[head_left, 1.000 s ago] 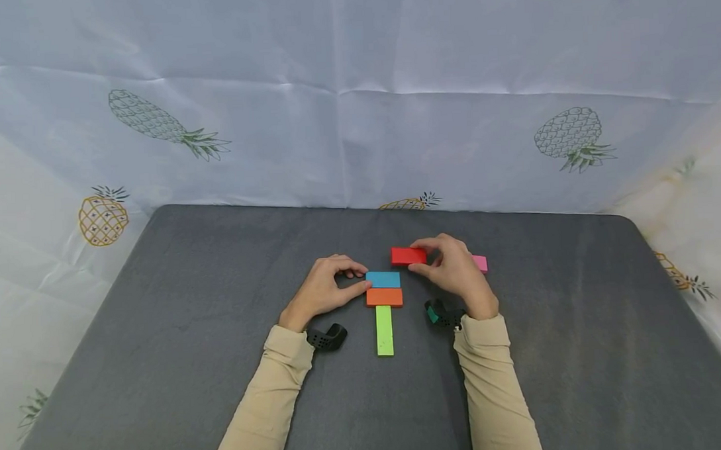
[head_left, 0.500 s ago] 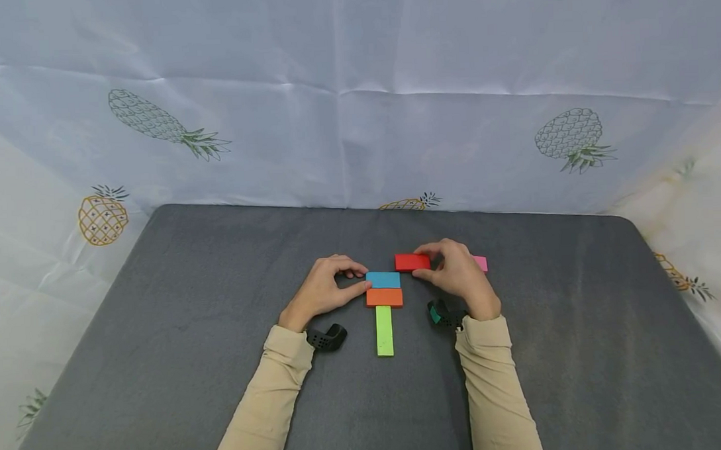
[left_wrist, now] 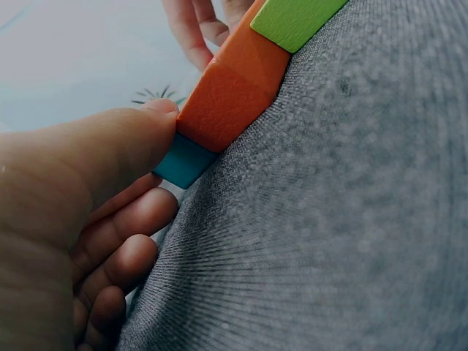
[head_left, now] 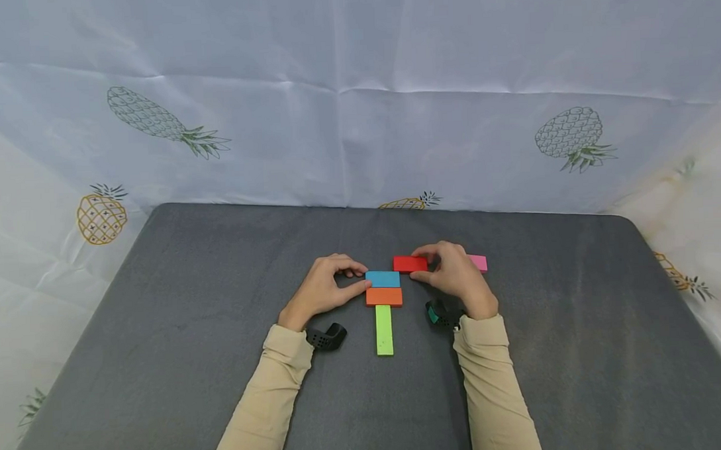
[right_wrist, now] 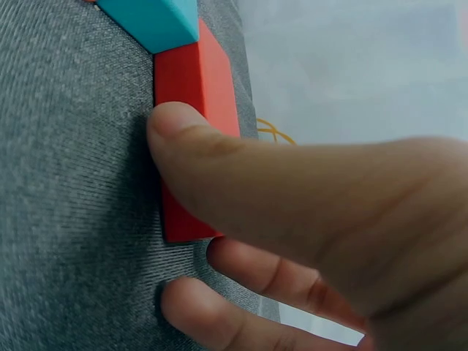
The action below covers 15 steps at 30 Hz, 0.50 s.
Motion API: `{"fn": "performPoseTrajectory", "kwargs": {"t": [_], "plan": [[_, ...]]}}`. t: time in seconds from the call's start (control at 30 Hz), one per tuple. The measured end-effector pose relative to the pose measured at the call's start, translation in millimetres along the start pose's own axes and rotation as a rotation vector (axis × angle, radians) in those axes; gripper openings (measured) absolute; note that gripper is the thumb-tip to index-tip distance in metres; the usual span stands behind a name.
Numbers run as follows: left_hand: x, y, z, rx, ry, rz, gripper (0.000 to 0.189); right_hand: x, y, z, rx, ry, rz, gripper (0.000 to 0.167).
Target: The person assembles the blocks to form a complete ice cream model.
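White cloth (head_left: 30,164) printed with a yellow pineapple (head_left: 102,219) hangs at the far left, beside a dark grey table (head_left: 191,337). Next, a person's left arm reaches in from the bottom edge in a tan sleeve (head_left: 262,400), with a black wrist device (head_left: 327,337) on its inner side. The left hand (head_left: 322,289) pinches the left end of a blue block (head_left: 383,279) between thumb and index finger; in the left wrist view, its other fingers curl beneath. At the middle of the table, the blocks form a T shape: a green block (head_left: 384,330) points lengthwise toward the person, an orange block (head_left: 384,297) lies crosswise at its far end, and the blue block lies against the orange one's far side. Just beyond and to the right, a red block (head_left: 407,264) lies crosswise, its near-left corner overlapping the blue block's far-right corner as seen from the head camera. The right hand (head_left: 457,274) pinches the red block's right end between thumb and index finger. Below this hand sits a second wrist device (head_left: 444,313), black with a green patch. To the right, a pink block (head_left: 478,263) is partly hidden behind the hand.
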State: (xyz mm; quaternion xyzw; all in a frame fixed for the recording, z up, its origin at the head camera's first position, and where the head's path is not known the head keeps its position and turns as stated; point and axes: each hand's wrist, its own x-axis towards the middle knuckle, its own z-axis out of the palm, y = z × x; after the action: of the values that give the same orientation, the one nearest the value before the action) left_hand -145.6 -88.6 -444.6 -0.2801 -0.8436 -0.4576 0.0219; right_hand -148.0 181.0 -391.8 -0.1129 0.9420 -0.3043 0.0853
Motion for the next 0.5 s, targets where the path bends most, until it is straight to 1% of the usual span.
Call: {"fn": "performPoseTrajectory", "kwargs": {"t": [0.17, 0.5], "plan": [[0.3, -0.1, -0.4, 0.006, -0.004, -0.013, 0.020, 1.6, -1.3, 1.5, -0.006, -0.005, -0.005, 0.033], [0.7, 1.1, -0.7, 0.012, -0.004, -0.010, 0.020, 1.8, -3.9, 3.8, -0.008, -0.020, -0.012, 0.035]]}}
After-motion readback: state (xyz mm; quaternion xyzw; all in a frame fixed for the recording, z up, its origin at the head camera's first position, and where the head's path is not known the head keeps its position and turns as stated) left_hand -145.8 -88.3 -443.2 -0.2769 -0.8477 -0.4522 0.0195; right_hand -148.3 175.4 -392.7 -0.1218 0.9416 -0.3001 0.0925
